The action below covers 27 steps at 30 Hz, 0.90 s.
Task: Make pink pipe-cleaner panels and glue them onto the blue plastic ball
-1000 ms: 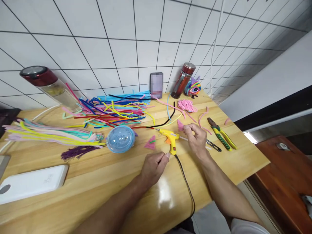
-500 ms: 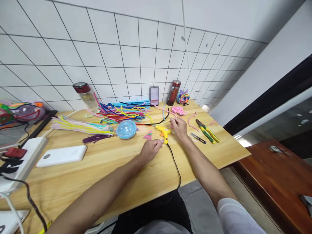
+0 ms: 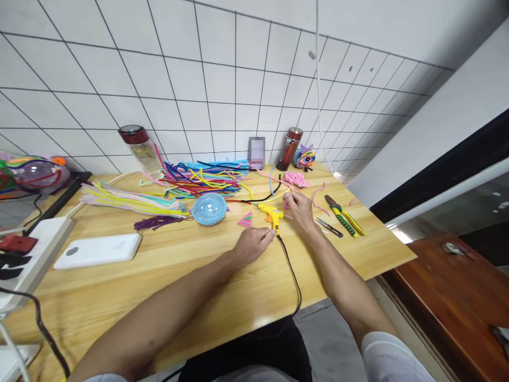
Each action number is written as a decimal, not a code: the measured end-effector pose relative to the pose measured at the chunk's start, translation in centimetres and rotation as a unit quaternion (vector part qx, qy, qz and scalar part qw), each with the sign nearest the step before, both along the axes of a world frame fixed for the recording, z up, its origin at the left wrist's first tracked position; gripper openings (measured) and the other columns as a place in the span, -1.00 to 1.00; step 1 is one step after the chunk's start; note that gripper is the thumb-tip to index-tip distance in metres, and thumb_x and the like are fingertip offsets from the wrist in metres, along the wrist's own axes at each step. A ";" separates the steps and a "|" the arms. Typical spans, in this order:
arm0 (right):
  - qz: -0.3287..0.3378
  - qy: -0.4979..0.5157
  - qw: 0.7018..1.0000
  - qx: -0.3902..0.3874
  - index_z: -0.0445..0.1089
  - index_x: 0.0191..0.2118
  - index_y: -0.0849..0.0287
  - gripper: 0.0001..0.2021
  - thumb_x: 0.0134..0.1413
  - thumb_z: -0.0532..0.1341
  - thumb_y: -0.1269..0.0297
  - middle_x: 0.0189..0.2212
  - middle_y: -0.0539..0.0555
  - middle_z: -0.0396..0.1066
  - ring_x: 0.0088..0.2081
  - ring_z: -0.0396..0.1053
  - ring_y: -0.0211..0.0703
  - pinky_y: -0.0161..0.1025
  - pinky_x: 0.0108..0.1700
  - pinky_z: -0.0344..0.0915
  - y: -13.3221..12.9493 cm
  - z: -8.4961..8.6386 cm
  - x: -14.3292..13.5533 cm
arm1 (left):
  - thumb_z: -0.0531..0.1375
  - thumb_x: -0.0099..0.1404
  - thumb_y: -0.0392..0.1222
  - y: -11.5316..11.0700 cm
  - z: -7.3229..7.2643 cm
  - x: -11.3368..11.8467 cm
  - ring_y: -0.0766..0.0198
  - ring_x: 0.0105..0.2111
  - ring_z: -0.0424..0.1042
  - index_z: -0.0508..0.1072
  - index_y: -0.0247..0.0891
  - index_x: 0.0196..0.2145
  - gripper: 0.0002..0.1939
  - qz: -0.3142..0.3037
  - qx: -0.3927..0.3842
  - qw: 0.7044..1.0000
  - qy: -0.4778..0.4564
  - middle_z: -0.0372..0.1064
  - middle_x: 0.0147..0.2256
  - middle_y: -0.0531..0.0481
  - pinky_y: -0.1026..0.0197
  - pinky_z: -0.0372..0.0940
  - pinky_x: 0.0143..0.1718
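Near the middle of the table, my left hand (image 3: 254, 244) is closed, its thumb tip right by the handle of a yellow hot glue gun (image 3: 275, 216); what its fingers hold, if anything, is hidden. To the right of the gun, my right hand (image 3: 299, 208) is pinched closed at the end of a pink pipe cleaner (image 3: 274, 179). A yellow pipe cleaner (image 3: 274, 198) also runs toward these fingers. A small pink striped triangle (image 3: 245, 219) lies just beyond my left hand. Behind my right hand sits a pink coiled pipe-cleaner piece (image 3: 296, 179).
A blue bowl (image 3: 209, 209) stands left of centre, before a pile of coloured pipe cleaners (image 3: 207, 180). Thread snips (image 3: 330, 227) and green-yellow pliers (image 3: 344, 215) lie at right. A phone (image 3: 256, 153), a red flask (image 3: 290, 148) and a glass bottle (image 3: 139, 151) line the wall.
The view has shifted slightly, so most things on the table appear a little farther right. Both hands keep nearly the same places beside the glue gun and stay closed.
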State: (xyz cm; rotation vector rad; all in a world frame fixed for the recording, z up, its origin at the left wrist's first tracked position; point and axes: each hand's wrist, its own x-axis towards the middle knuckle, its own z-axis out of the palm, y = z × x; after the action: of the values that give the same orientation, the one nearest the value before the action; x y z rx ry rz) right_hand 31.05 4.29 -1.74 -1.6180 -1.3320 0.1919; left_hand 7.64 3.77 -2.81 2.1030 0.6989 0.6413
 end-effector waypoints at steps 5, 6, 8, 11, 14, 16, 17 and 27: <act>-0.004 -0.003 1.000 -0.008 0.50 -0.40 0.10 -0.56 0.33 0.20 -0.14 -0.54 -0.01 0.50 -0.44 0.45 -0.11 -0.19 -0.26 0.36 -0.3 0.4 0.1 | 0.05 0.51 0.03 0.0 0.2 0.2 0.32 -0.56 0.15 0.26 -0.20 -0.58 -0.50 -0.006 0.002 1.000 -0.002 0.18 -0.61 0.09 0.20 0.01 -0.41; -0.007 -0.004 1.000 -0.008 0.50 -0.41 0.11 -0.55 0.32 0.20 -0.15 -0.54 -0.01 0.50 -0.43 0.44 -0.11 -0.19 -0.25 0.35 -0.4 0.6 0.1 | 0.06 0.51 0.03 0.0 0.2 0.2 0.33 -0.57 0.12 0.25 -0.20 -0.58 -0.50 -0.008 0.003 1.000 -0.003 0.15 -0.62 0.10 0.19 -0.01 -0.41; -0.018 -0.009 1.000 -0.003 0.48 -0.44 0.11 -0.52 0.32 0.20 -0.17 -0.55 0.00 0.49 -0.43 0.42 -0.11 -0.19 -0.26 0.33 -0.4 0.8 0.1 | 0.08 0.51 0.01 0.0 0.2 0.3 0.33 -0.59 0.07 0.26 -0.20 -0.60 -0.49 -0.012 0.006 1.000 -0.003 0.13 -0.64 0.11 0.18 -0.04 -0.43; -0.032 -0.022 0.999 0.006 0.48 -0.46 0.12 -0.50 0.32 0.20 -0.19 -0.55 0.01 0.49 -0.44 0.41 -0.12 -0.19 -0.28 0.32 -0.4 1.1 -0.1 | 0.13 0.51 0.00 0.0 0.2 0.3 0.33 -0.59 0.08 0.31 -0.21 -0.60 -0.49 -0.014 0.010 1.000 0.000 0.16 -0.64 0.10 0.18 -0.04 -0.44; -0.030 -0.022 0.999 -0.001 0.51 -0.45 0.13 -0.51 0.31 0.22 -0.18 -0.56 0.01 0.49 -0.46 0.42 -0.12 -0.19 -0.30 0.33 -0.5 1.1 -0.2 | 0.14 0.52 -0.02 0.1 0.2 0.4 0.31 -0.58 0.16 0.41 -0.21 -0.56 -0.52 -0.020 0.019 0.999 0.021 0.25 -0.62 0.07 0.18 -0.02 -0.43; -0.025 -0.023 0.999 -0.012 0.53 -0.44 0.13 -0.52 0.31 0.23 -0.16 -0.55 0.02 0.51 -0.44 0.45 -0.10 -0.19 -0.30 0.34 -0.6 1.0 -0.3 | 0.15 0.53 -0.01 0.1 0.2 0.5 0.28 -0.56 0.24 0.47 -0.20 -0.53 -0.53 -0.018 0.032 0.998 0.042 0.33 -0.60 0.04 0.18 0.01 -0.41; -0.022 -0.026 0.999 -0.017 0.54 -0.44 0.13 -0.53 0.31 0.23 -0.15 -0.54 0.03 0.53 -0.43 0.47 -0.09 -0.19 -0.29 0.35 -0.6 1.0 -0.3 | 0.15 0.53 0.00 0.1 0.2 0.5 0.26 -0.54 0.28 0.49 -0.20 -0.52 -0.53 -0.016 0.040 0.998 0.052 0.37 -0.58 0.02 0.18 0.03 -0.40; -0.003 -0.044 0.998 -0.037 0.59 -0.34 0.11 -0.64 0.29 0.27 -0.07 -0.49 0.03 0.58 -0.41 0.53 -0.05 -0.12 -0.23 0.42 -0.5 0.3 0.0 | 0.16 0.56 0.07 0.3 -0.1 0.8 0.12 -0.38 0.55 0.66 -0.21 -0.31 -0.57 -0.027 0.094 0.990 0.106 0.60 -0.41 -0.09 0.16 0.19 -0.32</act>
State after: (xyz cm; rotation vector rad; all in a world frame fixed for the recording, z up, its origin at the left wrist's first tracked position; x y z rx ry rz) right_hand 31.08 3.82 -1.42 -1.7100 -1.4015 0.1697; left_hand 8.41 4.03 -2.90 2.3812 0.7168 0.4735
